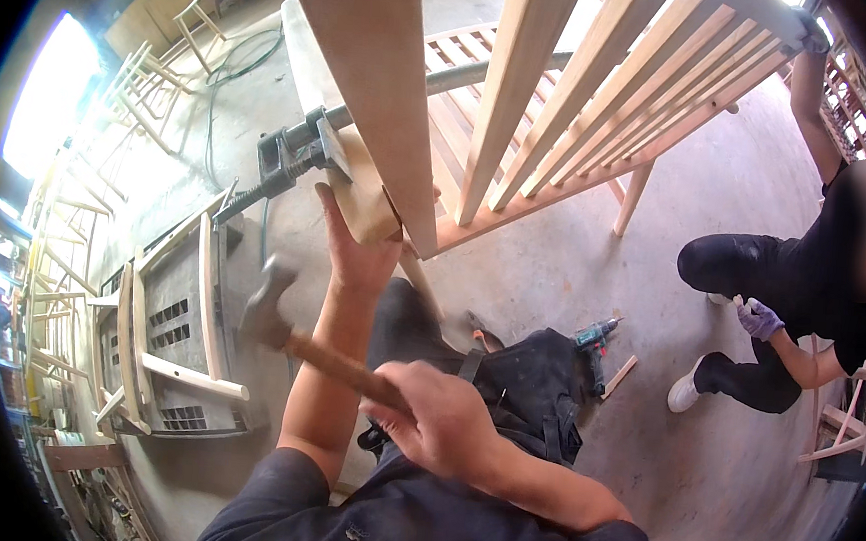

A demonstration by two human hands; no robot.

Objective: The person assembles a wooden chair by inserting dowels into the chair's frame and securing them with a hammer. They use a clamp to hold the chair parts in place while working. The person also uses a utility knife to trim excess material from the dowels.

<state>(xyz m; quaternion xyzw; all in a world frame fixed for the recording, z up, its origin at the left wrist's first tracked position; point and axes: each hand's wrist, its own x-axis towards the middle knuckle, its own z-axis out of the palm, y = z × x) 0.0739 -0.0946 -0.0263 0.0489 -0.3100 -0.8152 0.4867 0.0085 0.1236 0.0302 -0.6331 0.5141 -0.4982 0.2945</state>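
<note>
My right hand (434, 414) is closed around the wooden handle of a hammer (333, 362), whose metal head is blurred and points to the left. My left hand (362, 256) is raised, gripping a pale wooden block (367, 207) from below, with some fingers hidden behind it. This block lies between the jaw of a dark bar clamp (296, 153) and the broad end board (381, 69) of a slatted wooden frame. Long slats (528, 88) run along the frame, above a rail (597, 186) and wooden legs.
At right, a person in dark clothes (780, 272) crouches, one gloved hand up at the frame's far end. A cordless drill (595, 345), pliers (484, 331) and a wood strip (620, 378) lie on the floor. Wooden parts rest on a dark crate (176, 334) at left.
</note>
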